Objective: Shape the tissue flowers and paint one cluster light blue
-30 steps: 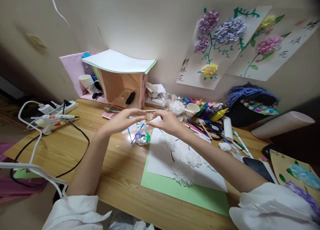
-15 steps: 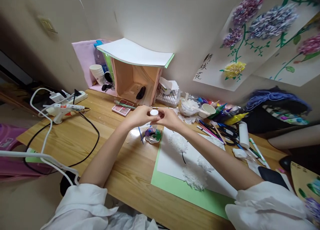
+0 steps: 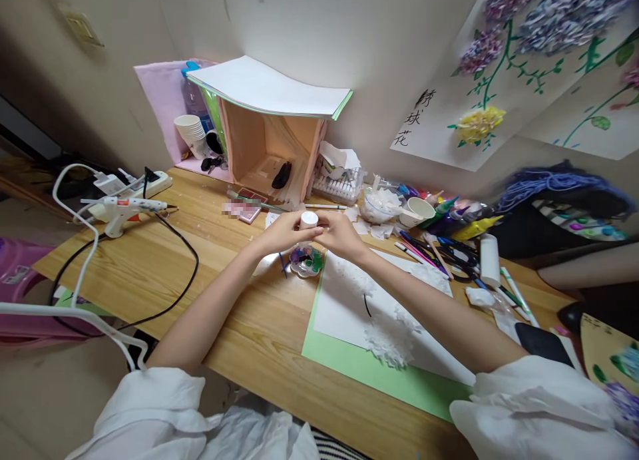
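Both of my hands are raised above the desk and meet around a small white container with a round top (image 3: 309, 220). My left hand (image 3: 283, 233) is closed on its left side, and my right hand (image 3: 343, 235) grips it from the right. Fingers hide most of its lower part. Just below them lies a flower-shaped paint palette (image 3: 313, 271) with purple and green paint, a thin blue stick (image 3: 283, 263) beside it. On the right, white crumpled-paper flowers (image 3: 389, 342) rest on a white sheet (image 3: 339, 327) over a green sheet (image 3: 329, 365).
A hot glue gun (image 3: 120, 212) with cables sits on the left. Behind my hands stands an open box (image 3: 254, 144), with a pink compact (image 3: 244, 210) in front. Toward the right are a bowl of white paper bits (image 3: 380, 204), a paper cup (image 3: 417, 210), paint tubes (image 3: 476, 228), scissors and pens.
My hands stay together on the white container, and more of its side now shows below the top. The camera view has shifted slightly.
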A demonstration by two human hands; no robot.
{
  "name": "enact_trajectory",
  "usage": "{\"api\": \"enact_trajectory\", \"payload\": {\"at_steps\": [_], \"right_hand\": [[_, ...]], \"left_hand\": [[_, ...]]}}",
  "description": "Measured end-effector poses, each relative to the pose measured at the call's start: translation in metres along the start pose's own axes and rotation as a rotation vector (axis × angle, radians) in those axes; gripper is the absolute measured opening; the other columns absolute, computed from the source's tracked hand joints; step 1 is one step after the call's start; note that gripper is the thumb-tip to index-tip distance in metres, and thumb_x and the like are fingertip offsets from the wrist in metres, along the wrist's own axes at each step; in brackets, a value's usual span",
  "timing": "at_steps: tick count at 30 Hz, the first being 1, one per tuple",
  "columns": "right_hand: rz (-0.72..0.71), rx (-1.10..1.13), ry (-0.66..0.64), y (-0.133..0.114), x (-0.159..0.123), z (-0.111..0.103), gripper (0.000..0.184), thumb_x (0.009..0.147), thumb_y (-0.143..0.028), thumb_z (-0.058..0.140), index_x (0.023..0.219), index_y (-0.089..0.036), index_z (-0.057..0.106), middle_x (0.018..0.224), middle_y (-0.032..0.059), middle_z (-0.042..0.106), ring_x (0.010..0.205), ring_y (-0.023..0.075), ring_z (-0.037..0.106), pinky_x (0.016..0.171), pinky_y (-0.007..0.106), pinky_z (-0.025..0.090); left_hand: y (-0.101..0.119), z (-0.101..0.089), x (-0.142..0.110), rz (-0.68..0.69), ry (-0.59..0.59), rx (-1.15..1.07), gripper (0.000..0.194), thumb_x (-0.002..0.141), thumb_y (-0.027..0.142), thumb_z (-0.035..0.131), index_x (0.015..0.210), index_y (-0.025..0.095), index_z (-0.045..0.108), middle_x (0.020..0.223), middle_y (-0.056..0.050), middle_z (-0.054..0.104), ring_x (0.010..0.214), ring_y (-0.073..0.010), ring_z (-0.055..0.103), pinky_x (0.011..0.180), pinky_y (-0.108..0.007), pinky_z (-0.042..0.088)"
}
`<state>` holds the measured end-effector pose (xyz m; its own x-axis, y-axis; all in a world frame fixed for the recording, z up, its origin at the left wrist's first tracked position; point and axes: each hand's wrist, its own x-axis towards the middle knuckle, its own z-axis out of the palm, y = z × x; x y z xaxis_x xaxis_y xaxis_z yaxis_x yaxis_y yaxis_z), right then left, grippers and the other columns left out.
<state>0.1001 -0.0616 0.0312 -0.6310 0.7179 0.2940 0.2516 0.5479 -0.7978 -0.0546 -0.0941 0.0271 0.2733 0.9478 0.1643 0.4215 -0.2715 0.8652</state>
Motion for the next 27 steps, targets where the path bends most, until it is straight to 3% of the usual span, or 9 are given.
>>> {"api": "enact_trajectory", "payload": {"at_steps": [7,13,20,27], "right_hand": [[-0.054,-0.052,0.028,0.003,-0.003,0.004,0.023,0.073,-0.021,0.058,0.092,-0.013,0.068,0.083,0.0046,0.071,0.076,0.0180,0.065,0.068,0.024,0.046],[-0.012,-0.081,0.043,0.008,-0.005,0.005,0.025,0.071,-0.015,0.057,0.092,-0.015,0.069,0.084,0.0039,0.071,0.079,0.0197,0.065,0.070,0.025,0.046],[0.006,-0.061,0.063,0.009,-0.006,0.007,0.020,0.072,-0.020,0.059,0.088,-0.015,0.070,0.081,0.0036,0.071,0.077,0.0199,0.065,0.069,0.026,0.047],[0.029,-0.083,0.094,0.009,-0.008,0.009,0.021,0.072,-0.025,0.060,0.087,-0.015,0.071,0.077,0.0041,0.071,0.075,0.0195,0.065,0.067,0.025,0.046]], "left_hand": [[-0.015,0.012,-0.005,0.027,0.119,-0.065,0.039,0.073,0.041,0.061,0.099,0.012,0.062,0.087,-0.005,0.065,0.079,-0.0183,0.057,0.071,-0.026,0.043],[-0.017,0.014,-0.005,0.048,0.132,-0.075,0.031,0.072,0.036,0.062,0.091,0.012,0.065,0.083,-0.004,0.065,0.078,-0.0176,0.057,0.071,-0.026,0.042],[-0.022,0.018,-0.003,0.015,0.153,-0.076,0.032,0.071,0.036,0.061,0.093,0.013,0.066,0.078,-0.003,0.065,0.077,-0.0178,0.057,0.068,-0.026,0.043],[-0.019,0.018,-0.006,0.000,0.180,-0.041,0.025,0.069,0.035,0.061,0.078,0.013,0.067,0.069,-0.001,0.064,0.071,-0.0173,0.057,0.064,-0.024,0.042]]}}
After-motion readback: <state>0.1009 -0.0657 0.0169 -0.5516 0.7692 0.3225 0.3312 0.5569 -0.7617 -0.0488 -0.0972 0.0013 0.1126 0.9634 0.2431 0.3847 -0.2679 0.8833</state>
